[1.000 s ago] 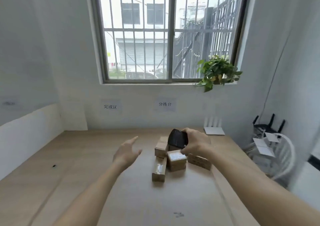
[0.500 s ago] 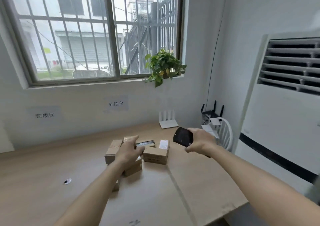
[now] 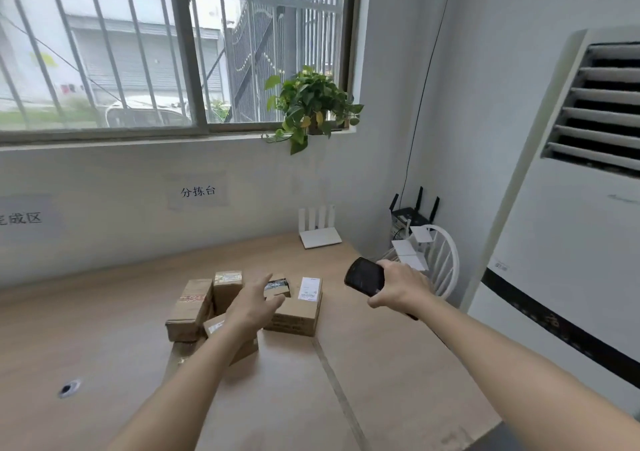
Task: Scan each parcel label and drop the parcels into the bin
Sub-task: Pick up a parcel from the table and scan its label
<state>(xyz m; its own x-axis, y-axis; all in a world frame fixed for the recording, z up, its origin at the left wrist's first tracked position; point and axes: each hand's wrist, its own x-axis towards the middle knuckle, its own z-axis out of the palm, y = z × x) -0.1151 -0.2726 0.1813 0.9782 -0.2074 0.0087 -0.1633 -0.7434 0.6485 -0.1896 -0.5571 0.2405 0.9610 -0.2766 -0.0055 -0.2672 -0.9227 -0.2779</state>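
The left hand [image 3: 254,307], fingers spread and holding nothing, hovers over the cluster of parcels [image 3: 239,307]; the right hand [image 3: 398,286] grips the scanner [image 3: 363,276] just beside them. A pick seems underway; the next move calls for grasping one box, label up. The bench [image 3: 398,364] edge lies close beyond the right hand; no bin is visible.

"分拣台" on wall sign [image 3: 198,191]; "成区" on cut-off left sign [image 3: 24,217]

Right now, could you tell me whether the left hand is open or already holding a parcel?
Open: the left hand reaches with straight, spread fingers over the brown cardboard parcels, gripping none.
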